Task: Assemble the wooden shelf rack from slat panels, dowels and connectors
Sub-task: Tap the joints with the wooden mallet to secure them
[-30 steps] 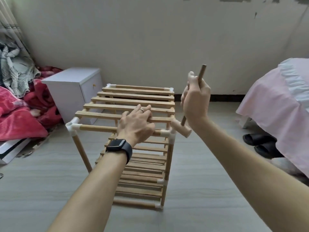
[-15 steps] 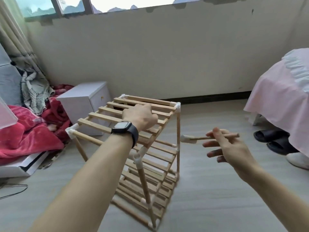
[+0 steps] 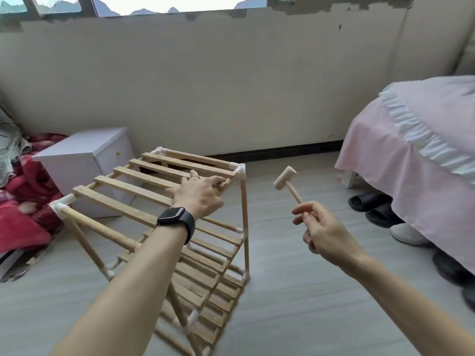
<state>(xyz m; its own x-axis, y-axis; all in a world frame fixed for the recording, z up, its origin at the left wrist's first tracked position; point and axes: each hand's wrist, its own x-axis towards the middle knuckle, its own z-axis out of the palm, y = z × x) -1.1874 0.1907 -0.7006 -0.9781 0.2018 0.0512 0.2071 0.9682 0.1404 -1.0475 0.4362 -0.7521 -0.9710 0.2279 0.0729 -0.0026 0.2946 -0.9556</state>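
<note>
Nearest to me, the right hand (image 3: pixel 326 235) pinches the thin handle of a small wooden mallet (image 3: pixel 291 188) between thumb and fingertips, low on the handle. The handle runs up and away from the hand, leaning to the left, so the head is on the side of the shelf rack (image 3: pixel 144 176). The rack stands on the floor (image 3: pixel 295 304), to the left of this hand, and its tiers seem all in place. The left hand (image 3: pixel 198 194), with a black watch (image 3: pixel 176 219) on the wrist, curls its fingers round the top side dowel, just beside the far right corner connector (image 3: pixel 240 170). The mallet head is near this connector but apart from it, on its right. I judge the coming tap must go leftward and down on that corner, and the right hand is the one for it. The floor is pale grey boards. Further back are a white cabinet (image 3: pixel 84 155) behind the rack and a bed with a pink cover (image 3: pixel 411 150) at the right, then the plain wall (image 3: pixel 231 86).
</note>
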